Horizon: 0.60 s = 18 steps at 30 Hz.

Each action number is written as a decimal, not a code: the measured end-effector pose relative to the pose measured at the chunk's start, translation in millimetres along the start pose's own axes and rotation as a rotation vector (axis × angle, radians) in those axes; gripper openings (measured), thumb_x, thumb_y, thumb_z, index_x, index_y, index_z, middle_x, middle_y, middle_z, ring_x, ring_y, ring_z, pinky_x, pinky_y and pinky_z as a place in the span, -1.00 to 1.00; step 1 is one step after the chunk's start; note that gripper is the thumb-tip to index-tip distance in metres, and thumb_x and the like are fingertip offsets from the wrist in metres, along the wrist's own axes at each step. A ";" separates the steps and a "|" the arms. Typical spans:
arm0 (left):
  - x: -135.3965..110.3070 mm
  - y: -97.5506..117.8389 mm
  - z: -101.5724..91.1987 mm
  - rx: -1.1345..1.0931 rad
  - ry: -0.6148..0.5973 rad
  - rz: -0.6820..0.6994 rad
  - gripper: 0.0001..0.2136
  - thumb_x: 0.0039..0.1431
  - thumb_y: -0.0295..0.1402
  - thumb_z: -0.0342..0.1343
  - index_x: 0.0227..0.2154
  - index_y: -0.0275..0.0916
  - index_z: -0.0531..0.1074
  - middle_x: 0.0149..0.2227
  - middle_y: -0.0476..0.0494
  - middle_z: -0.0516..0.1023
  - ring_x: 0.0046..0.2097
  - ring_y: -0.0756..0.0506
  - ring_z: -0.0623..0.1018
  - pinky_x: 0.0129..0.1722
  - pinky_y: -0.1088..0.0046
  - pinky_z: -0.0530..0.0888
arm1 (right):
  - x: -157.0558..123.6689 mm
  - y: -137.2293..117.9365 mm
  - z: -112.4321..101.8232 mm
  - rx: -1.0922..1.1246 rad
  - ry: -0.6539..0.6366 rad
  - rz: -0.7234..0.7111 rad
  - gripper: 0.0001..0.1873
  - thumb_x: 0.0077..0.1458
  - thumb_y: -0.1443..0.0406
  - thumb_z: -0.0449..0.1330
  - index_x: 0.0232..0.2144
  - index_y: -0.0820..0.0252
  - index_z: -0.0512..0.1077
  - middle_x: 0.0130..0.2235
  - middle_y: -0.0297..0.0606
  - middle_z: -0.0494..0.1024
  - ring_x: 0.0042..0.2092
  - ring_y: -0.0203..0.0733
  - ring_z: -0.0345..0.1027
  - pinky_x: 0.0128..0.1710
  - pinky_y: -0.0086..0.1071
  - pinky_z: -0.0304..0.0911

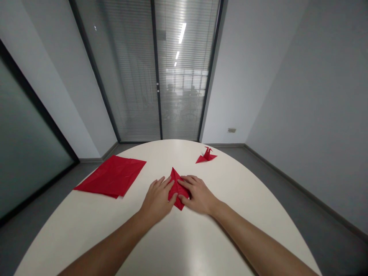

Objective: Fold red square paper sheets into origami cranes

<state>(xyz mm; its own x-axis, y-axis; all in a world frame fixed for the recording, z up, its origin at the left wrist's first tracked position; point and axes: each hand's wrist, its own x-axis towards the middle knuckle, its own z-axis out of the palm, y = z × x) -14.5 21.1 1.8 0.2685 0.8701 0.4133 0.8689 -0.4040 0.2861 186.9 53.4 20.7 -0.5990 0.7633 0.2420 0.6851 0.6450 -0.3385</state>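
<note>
A piece of red paper (pixel 176 188), folded into a narrow diamond with a crease down its middle, lies on the table in front of me. My left hand (pixel 158 197) rests on its left side, with thumb and index finger on the paper and the other fingers spread. From the right, my right hand (pixel 198 193) lies on the opposite side, its fingers stretched out and thumb near the lower part. Both thumbs almost meet over the lower half. The fingers cover the paper's side edges.
A finished red paper crane (pixel 207 155) stands towards the far right of the round white table (pixel 230 230). Several flat red sheets (pixel 110 176) lie stacked at the left, near the table's edge. Behind the table are a glass partition with blinds (pixel 135 96) and grey-white walls.
</note>
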 end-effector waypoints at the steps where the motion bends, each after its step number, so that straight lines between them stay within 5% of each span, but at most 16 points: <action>1: 0.0 1.3 -1.5 0.004 0.018 0.003 -0.66 0.22 -0.35 0.10 0.05 -0.22 0.50 0.13 -0.32 0.52 0.18 -0.38 0.44 0.17 -0.11 0.30 | -0.1 0.3 0.7 -0.002 -0.006 0.008 -0.33 0.13 0.12 0.20 0.26 0.17 0.32 0.29 -0.10 0.33 0.29 0.15 0.13 0.29 0.02 0.05; 7: 0.7 9.4 -12.3 -0.025 -0.018 0.109 -0.73 0.27 -0.39 0.05 -0.03 -0.19 0.54 0.00 -0.22 0.61 0.00 -0.26 0.54 0.05 0.04 0.42 | 1.7 0.7 1.5 0.026 0.002 0.014 -0.34 0.08 0.16 0.22 0.22 0.21 0.36 0.28 -0.12 0.35 0.33 0.18 0.07 0.32 0.03 0.00; 13: -1.5 7.3 -14.6 -0.084 -0.070 0.185 -0.71 0.24 -0.38 0.09 0.00 -0.14 0.52 0.04 -0.18 0.57 0.05 -0.24 0.52 0.10 0.05 0.42 | 5.6 0.3 -2.7 0.051 0.119 -0.020 -0.73 0.09 0.33 0.17 -0.14 0.19 0.54 -0.10 -0.14 0.60 0.12 0.02 0.33 0.18 -0.10 0.20; 18: -2.6 3.7 -14.0 -0.147 -0.117 0.238 -0.67 0.20 -0.38 0.13 0.03 -0.12 0.50 0.13 -0.18 0.52 0.13 -0.23 0.49 0.15 0.08 0.41 | 4.9 5.3 -2.1 0.086 0.059 -0.043 -0.53 0.09 0.36 0.13 0.08 0.22 0.46 0.13 -0.07 0.50 0.19 -0.02 0.31 0.25 -0.07 0.12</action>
<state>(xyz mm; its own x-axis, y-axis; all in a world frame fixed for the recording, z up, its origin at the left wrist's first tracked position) -17.8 13.4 14.0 0.5113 0.7690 0.3836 0.7082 -0.6299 0.3188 188.4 60.6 22.0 -0.6003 0.7372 0.3102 0.6197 0.6739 -0.4024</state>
